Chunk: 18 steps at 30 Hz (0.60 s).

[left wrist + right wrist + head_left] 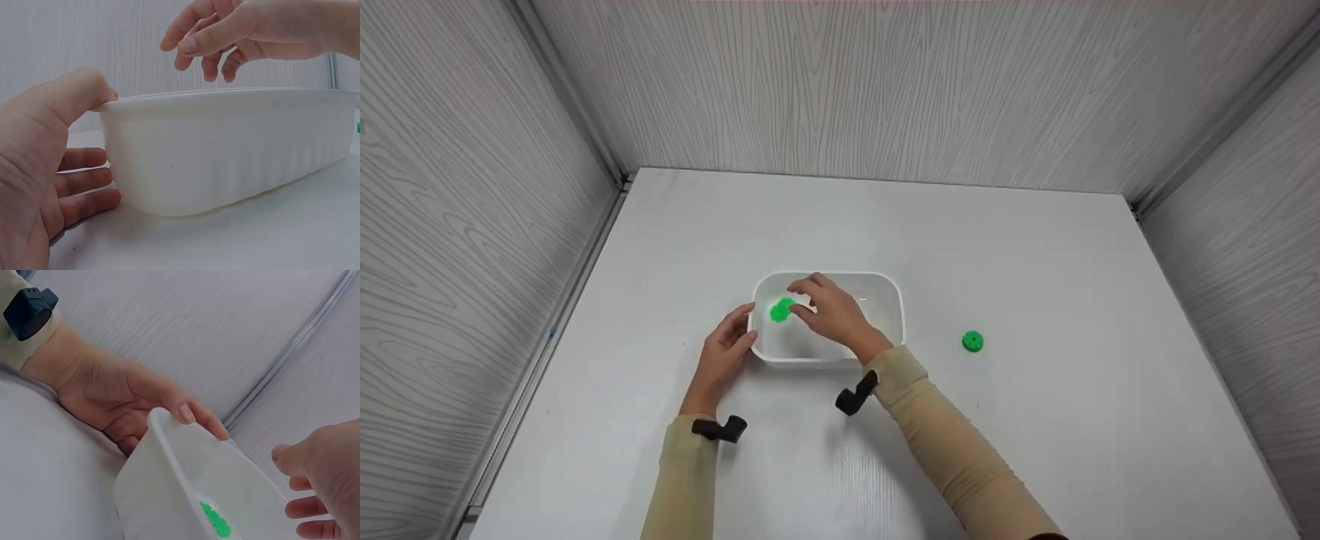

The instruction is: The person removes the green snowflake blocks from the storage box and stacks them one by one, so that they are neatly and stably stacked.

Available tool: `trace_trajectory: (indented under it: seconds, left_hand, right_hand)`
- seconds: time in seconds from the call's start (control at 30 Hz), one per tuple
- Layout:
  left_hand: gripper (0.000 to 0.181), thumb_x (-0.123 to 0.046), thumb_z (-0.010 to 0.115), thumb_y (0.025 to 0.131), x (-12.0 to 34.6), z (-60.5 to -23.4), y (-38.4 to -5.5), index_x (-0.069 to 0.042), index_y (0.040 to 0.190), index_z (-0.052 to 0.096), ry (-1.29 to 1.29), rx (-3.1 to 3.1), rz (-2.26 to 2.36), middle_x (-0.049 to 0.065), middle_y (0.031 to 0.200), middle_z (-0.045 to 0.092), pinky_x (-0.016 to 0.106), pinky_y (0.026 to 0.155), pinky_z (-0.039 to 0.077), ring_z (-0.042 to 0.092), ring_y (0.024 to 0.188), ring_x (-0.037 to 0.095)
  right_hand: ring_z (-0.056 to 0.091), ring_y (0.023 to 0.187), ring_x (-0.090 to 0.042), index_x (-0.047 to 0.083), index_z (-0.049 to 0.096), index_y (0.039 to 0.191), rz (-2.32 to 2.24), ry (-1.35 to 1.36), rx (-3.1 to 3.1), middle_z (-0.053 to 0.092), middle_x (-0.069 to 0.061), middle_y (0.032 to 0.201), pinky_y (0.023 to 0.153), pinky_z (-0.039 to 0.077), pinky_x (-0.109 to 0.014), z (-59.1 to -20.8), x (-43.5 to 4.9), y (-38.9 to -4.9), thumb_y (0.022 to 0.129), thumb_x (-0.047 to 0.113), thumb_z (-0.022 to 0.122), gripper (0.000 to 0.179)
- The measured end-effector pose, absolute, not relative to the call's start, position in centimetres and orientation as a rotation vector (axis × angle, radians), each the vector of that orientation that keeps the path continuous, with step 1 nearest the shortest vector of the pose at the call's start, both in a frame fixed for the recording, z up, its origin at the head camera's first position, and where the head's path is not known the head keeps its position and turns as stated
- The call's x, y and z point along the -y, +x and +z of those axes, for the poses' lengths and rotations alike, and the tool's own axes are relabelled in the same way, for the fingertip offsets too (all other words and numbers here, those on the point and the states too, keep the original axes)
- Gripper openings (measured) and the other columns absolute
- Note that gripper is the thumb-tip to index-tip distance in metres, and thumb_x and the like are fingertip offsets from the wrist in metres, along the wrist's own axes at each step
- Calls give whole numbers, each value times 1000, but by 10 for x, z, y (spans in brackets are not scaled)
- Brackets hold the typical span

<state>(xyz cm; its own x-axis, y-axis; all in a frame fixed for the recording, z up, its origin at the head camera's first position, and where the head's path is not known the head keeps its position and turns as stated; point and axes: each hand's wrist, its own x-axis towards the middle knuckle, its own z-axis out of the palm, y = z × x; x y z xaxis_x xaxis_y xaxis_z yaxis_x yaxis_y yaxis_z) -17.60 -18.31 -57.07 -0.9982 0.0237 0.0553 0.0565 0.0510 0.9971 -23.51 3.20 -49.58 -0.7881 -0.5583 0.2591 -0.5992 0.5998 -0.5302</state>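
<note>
A white plastic tub with rounded corners stands on the table. My left hand holds its left end; in the left wrist view the thumb lies on the rim and the other fingers rest against the outer wall. Inside the tub, toward its left end, lie small green wheel-like pieces, close together. Over the tub hovers my right hand, its fingers loosely bent and apart, with nothing seen between them. The right wrist view also shows the green pieces on the tub's floor.
A round green piece with small holes lies on the white table, to the right of the tub. Pale wood-grain panels enclose the table at the back and both sides.
</note>
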Motion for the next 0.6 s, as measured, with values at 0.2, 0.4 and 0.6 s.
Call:
trace_trajectory:
  seconds: [0.2, 0.4, 0.6]
  left_hand:
    - [45, -9, 58, 92, 187, -562, -172, -14, 135, 49, -48, 2293, -2125, 17, 132, 49, 33, 99, 37, 43, 125, 24]
    - [45, -7, 57, 92, 181, -545, -167, -9, 136, 47, -57, 2322, -2088, 18, 132, 49, 28, 94, 41, 45, 124, 26]
    - [46, -7, 56, 92, 178, -548, -167, -9, 136, 46, -93, 2307, -2108, 16, 133, 49, 27, 95, 40, 45, 124, 22]
  right_hand:
    - [58, 90, -18, 12, 59, 119, 975, 918, 2926, 54, -5, 108, 76, 48, -27, -508, -13, -238, 89, 26, 63, 33]
    - [56, 97, -16, 13, 58, 121, 917, 860, 3030, 54, -3, 109, 82, 47, -28, -511, -5, -239, 89, 26, 64, 36]
    - [54, 95, -14, 15, 58, 123, 809, 785, 3110, 53, -3, 110, 84, 46, -30, -518, 0, -243, 88, 26, 65, 37]
